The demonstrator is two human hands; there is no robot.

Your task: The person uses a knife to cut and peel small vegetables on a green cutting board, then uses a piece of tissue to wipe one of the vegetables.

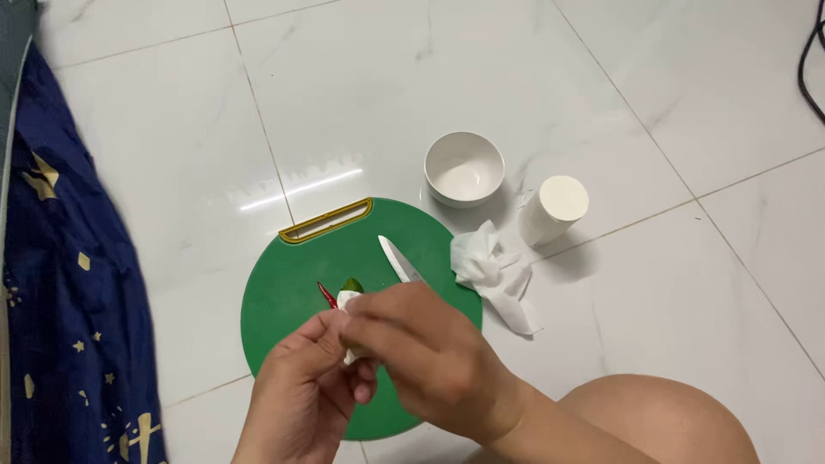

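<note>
While both hands are meeting over the near half of the round green cutting board [284, 301], the left hand [301, 391] is curling its fingers around a small white piece of tissue [348, 300] that is wrapping a red chili [327, 295] with a green stem end [353, 284], and the right hand [430, 348] is pinching closed on the same bundle from above. A white-bladed knife [398, 259] is lying on the board just beyond the right hand, its handle hidden. Farther off, a white bowl [464, 168] is sitting empty on the tiled floor [601, 86], with a white roll of paper [554, 209] standing to its right. A crumpled tissue [494, 273] is lying beside the board's right edge. Dark blue patterned cloth [69, 283] is hanging at the left.
</note>
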